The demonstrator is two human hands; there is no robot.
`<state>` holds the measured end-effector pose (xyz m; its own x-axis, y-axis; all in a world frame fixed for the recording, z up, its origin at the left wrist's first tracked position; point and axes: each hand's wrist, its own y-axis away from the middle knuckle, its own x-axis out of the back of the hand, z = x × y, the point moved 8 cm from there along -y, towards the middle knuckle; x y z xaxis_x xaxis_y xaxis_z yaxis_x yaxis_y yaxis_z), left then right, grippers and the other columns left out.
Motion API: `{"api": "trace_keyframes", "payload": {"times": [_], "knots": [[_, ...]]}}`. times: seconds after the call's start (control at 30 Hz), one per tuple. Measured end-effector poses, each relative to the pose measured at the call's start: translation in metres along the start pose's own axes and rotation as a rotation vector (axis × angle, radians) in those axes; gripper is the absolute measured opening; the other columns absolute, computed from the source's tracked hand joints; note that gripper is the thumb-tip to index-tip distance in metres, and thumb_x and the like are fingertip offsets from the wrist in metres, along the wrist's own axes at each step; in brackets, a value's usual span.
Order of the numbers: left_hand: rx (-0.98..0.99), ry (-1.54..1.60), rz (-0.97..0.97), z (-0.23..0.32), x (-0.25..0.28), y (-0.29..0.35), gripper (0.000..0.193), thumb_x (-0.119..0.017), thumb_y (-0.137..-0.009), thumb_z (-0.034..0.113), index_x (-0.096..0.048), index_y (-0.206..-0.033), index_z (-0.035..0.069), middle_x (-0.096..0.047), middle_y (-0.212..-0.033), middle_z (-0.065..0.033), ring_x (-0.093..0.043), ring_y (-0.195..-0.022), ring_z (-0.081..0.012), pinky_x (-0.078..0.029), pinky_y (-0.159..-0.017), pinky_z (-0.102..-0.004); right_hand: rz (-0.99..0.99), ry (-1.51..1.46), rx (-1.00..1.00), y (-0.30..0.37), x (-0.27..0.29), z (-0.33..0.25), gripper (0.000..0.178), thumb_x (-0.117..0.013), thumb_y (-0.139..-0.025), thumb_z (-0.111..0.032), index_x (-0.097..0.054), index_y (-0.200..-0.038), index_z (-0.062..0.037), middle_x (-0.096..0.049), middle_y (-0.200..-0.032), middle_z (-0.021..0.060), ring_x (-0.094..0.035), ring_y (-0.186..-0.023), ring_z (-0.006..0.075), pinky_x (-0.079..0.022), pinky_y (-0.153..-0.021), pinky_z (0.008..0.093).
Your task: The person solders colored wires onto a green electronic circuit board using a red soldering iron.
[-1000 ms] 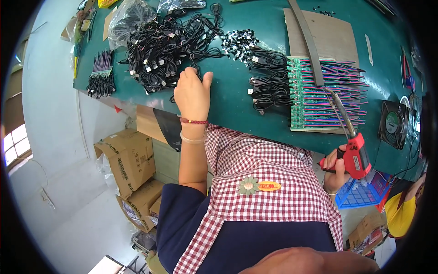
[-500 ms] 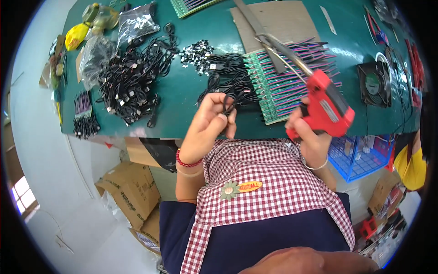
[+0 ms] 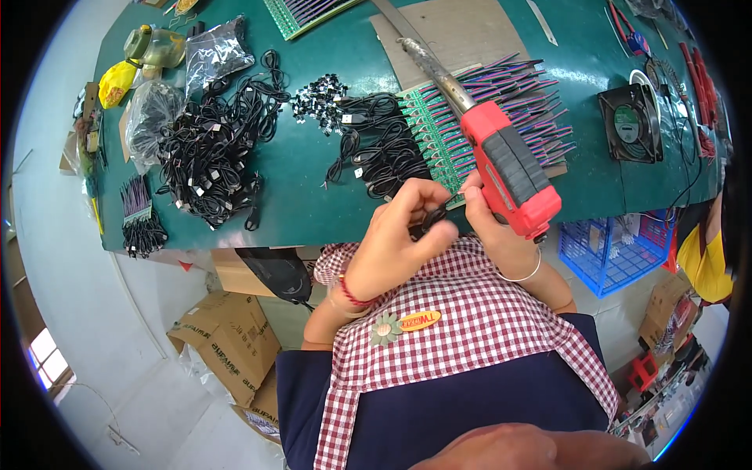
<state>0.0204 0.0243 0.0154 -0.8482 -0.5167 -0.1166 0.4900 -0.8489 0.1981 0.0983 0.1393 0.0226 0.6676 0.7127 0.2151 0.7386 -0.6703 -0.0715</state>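
Cable [image 3: 431,218], black and gathered, sits in the curl of my left hand [image 3: 403,239], fingers bent about it and thumb standing slightly off, so the hold looks loose rather than clamped. My right hand [image 3: 509,247] seems closed round the handle of a soldering gun [image 3: 505,157], though the tool hides most of its fingers; the thumb comes near the left fingertips, perhaps to share the cable without putting the gun down. I cannot tell whether it touches. The barrel points up and away from both grips, which I judge keeps its tip clear of skin. Just beyond the grips lies a green circuit-board panel [image 3: 424,129], its boards in one row, presumably to stay aligned; a cardboard sheet [image 3: 446,35] shows past its far and right edges, likely guarding the green table [image 3: 301,207]. Counting outward from the hold, I get one cable in the left hand, one soldering gun in the right, one panel just ahead and a second panel [image 3: 286,22] farther off, ahead and left. Left of the grip is one heap of USB cables [image 3: 204,157], too tangled to number; ahead of that same hand, one pile of small connectors [image 3: 317,98], also past counting. Right of the gun stand one cooling fan [image 3: 627,125] and, lower, one blue basket [image 3: 603,262].
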Motion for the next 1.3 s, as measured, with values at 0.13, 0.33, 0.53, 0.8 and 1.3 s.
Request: {"api": "trace_keyframes", "payload": {"times": [0.13, 0.33, 0.53, 0.8, 1.3], "knots": [[0.02, -0.214, 0.106, -0.003, 0.009, -0.009, 0.009, -0.056, -0.082, 0.003, -0.054, -0.091, 0.0, -0.051, -0.066, 0.0007, -0.044, -0.056, -0.0037, -0.036, -0.049, -0.0203, -0.044, -0.335, -0.182, -0.008, 0.004, -0.002, 0.035, -0.061, -0.078, 0.002, -0.05, -0.111, 0.0033, -0.062, -0.079, 0.0061, -0.06, -0.068, 0.0128, -0.049, -0.064, 0.0256], [0.255, 0.203, 0.054, -0.016, 0.003, -0.012, 0.011, -0.051, -0.087, 0.007, -0.052, -0.079, -0.001, -0.047, -0.054, 0.0008, -0.039, -0.042, -0.003, -0.029, -0.04, -0.0189, -0.067, -0.424, -0.123, -0.011, 0.012, 0.005, 0.044, -0.06, -0.077, 0.002, -0.044, -0.118, 0.0018, -0.061, -0.086, 0.0103, -0.059, -0.079, 0.0169, -0.049, -0.071, 0.0303], [0.342, 0.281, -0.02, -0.024, -0.006, -0.011, 0.013, -0.055, -0.084, 0.007, -0.05, -0.073, 0.002, -0.047, -0.056, 0.0046, -0.04, -0.042, -0.001, -0.03, -0.038, -0.018, -0.227, -0.352, -0.182, -0.005, -0.008, -0.004, 0.015, -0.059, -0.081, 0.004, -0.058, -0.095, -0.0005, -0.059, -0.084, 0.0026, -0.056, -0.079, 0.0085, -0.047, -0.069, 0.0246], [0.356, 0.212, -0.063, -0.028, -0.005, -0.009, 0.012, -0.056, -0.083, 0.008, -0.052, -0.073, 0.002, -0.048, -0.056, 0.0053, -0.041, -0.043, -0.0002, -0.031, -0.038, -0.0174, -0.236, -0.316, -0.208, -0.004, -0.006, 0.002, 0.021, -0.063, -0.076, 0.005, -0.058, -0.096, -0.0013, -0.06, -0.084, 0.0023, -0.057, -0.075, 0.0076, -0.047, -0.065, 0.0228], [-0.189, -0.295, 0.188, 0.009, 0.0, -0.015, 0.007, -0.063, -0.074, 0.001, -0.057, -0.077, 0.0, -0.056, -0.066, -0.0029, -0.05, -0.056, -0.0074, -0.039, -0.051, -0.0221, -0.134, -0.15, -0.164, 0.001, 0.004, 0.002, 0.016, -0.064, -0.078, 0.001, -0.061, -0.093, -0.0013, -0.062, -0.083, 0.0003, -0.058, -0.072, 0.0056, -0.047, -0.063, 0.0207]]}}
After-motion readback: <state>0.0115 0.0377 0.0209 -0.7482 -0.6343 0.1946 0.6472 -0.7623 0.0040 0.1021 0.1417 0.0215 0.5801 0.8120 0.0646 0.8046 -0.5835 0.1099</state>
